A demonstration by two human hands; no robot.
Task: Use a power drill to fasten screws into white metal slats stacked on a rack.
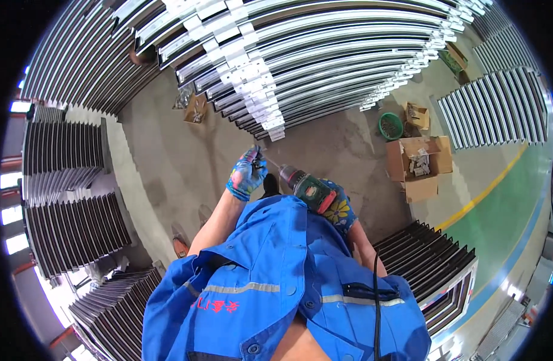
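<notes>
We've got 1 drill before the blue jacket, right hand gripping it; left hand curled near its bit, contents unclear. Probably readying the drill; next likely calls for steadiness.

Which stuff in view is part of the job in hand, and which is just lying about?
In use, by the look of it:
drill, in right hand
left hand, contents unclear
front frames, possibly

Probably lying about:
green bowl
open carton
left-side frames

Cardboard box, green tub, yellow line
</notes>
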